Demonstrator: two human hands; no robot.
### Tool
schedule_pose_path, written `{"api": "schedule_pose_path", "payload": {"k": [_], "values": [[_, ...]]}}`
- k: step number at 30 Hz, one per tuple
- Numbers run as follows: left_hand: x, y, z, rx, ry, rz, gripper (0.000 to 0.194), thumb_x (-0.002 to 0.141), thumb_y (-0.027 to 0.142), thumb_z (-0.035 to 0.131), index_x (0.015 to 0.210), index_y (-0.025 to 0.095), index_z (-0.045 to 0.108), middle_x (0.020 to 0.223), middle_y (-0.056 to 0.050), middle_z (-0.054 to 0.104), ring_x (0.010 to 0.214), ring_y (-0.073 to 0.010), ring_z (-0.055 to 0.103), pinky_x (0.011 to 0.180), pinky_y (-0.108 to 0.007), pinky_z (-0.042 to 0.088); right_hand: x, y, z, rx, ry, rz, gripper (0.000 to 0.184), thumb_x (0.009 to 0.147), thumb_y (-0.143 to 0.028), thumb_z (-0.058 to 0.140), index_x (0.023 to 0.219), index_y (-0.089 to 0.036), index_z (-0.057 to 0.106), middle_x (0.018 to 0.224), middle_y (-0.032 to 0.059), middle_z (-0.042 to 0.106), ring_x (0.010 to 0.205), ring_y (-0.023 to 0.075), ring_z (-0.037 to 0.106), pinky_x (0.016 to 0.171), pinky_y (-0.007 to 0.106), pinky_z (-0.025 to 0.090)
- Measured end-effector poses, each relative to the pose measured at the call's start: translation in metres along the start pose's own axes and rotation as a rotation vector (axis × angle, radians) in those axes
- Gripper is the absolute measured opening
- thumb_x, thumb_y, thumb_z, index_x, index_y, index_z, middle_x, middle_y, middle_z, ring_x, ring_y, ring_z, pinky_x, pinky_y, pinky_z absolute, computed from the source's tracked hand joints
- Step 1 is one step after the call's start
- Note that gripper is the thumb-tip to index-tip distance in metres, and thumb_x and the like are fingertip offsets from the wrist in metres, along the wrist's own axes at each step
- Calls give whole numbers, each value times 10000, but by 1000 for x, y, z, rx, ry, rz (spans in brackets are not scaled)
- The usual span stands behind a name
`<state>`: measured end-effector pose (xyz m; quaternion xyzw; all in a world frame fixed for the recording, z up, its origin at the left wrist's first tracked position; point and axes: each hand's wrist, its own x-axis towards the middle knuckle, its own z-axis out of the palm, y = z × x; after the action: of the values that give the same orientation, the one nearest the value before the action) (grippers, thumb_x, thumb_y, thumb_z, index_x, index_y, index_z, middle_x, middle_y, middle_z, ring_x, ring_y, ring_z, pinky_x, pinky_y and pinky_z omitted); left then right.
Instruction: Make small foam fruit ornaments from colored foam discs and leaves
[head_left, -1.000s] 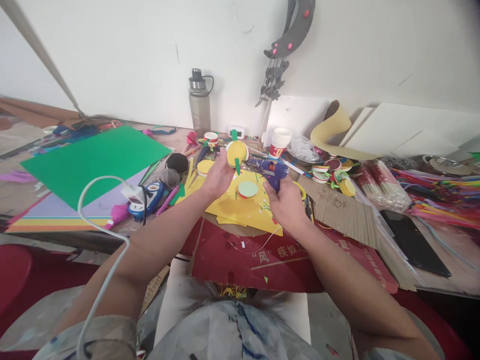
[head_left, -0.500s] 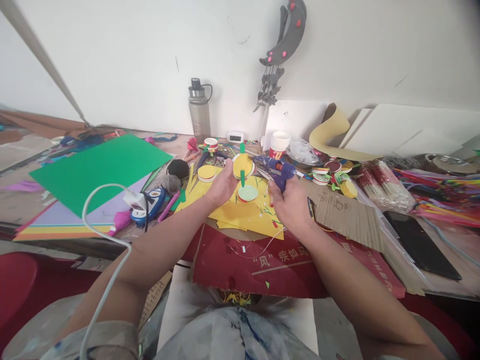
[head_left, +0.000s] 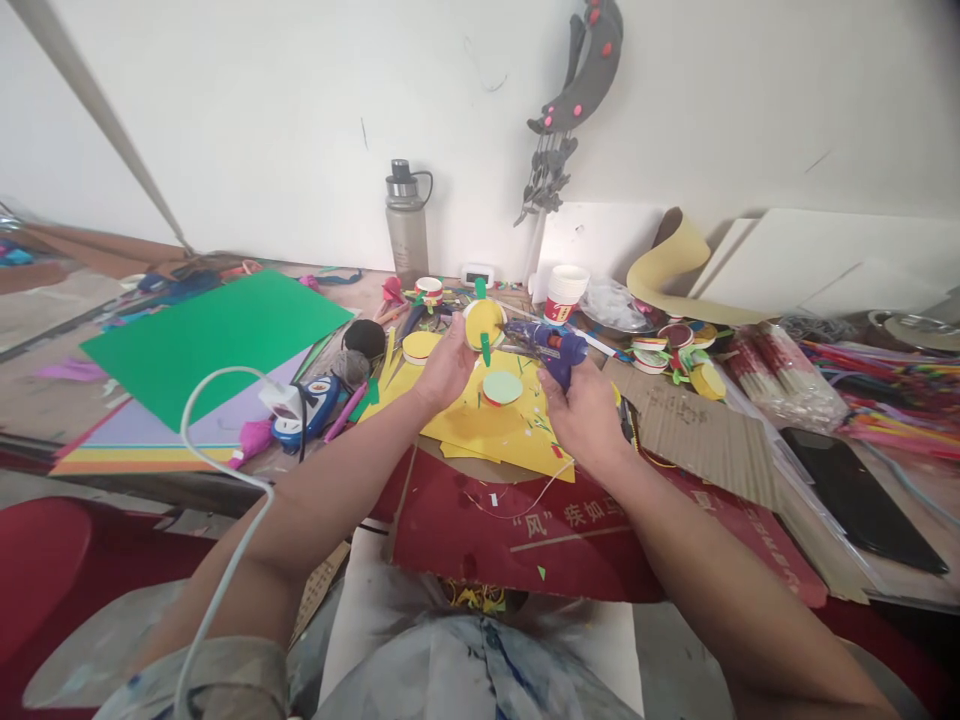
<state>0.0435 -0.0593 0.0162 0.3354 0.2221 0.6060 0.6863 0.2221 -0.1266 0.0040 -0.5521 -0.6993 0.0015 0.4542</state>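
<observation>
Between the fingers of my left hand (head_left: pixel 448 365) is a small round yellow paper disc piece (head_left: pixel 480 322), with a green strip at its top and another at its bottom. My right hand (head_left: pixel 589 410) is wrapped round the handle of a blue hot glue gun (head_left: pixel 551 345), whose nozzle points left at the disc piece's right side. Whether the tip touches it I cannot tell. Below them, a pale green round disc (head_left: pixel 502 388) with a red edge lies on yellow paper sheets (head_left: pixel 457 430). Another yellow-topped disc (head_left: pixel 420 347) sits beyond my left hand.
A red printed board (head_left: pixel 525 550) lies under the yellow sheets at the front edge. Green paper (head_left: pixel 217 340) and a power strip (head_left: pixel 304 415) with a white cable are at left. A bottle (head_left: pixel 408 235), paper cups (head_left: pixel 564 295), corrugated cardboard (head_left: pixel 697 430) and a black phone (head_left: pixel 862 498) surround the work.
The glue gun's nozzle has shifted left, further in front of the disc piece's right side. The whole view has slid slightly to the right. Both hands keep their hold.
</observation>
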Motion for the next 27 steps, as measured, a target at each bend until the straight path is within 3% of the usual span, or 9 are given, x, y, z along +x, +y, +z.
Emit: {"api": "schedule_pose_path", "payload": {"k": [11,19,27], "values": [[0,3,-2,-1,-23,0,521,1047,570,514,1407,226,666,1241,-97,785,1243,-202,703,1036,-289,525,-2,-1,1,-10,-27,37,329,961,-399,507,1149,-169,647,1057,208,757,994,367,718,876,517,571],[1,-12,-8,52,-98,-44,495,1027,588,543,1259,204,752,1204,-92,803,1269,-232,700,1082,-315,517,3,-1,-6,38,-11,74,335,958,-415,493,1124,-163,638,1014,196,737,984,363,708,894,542,560],[-2,-14,-6,56,-131,-95,504,1010,598,572,1266,202,748,1191,-90,807,1285,-247,696,1120,-337,507,4,-4,-7,57,-27,53,354,962,-387,484,1171,-144,633,1038,201,737,994,357,703,908,547,552]]}}
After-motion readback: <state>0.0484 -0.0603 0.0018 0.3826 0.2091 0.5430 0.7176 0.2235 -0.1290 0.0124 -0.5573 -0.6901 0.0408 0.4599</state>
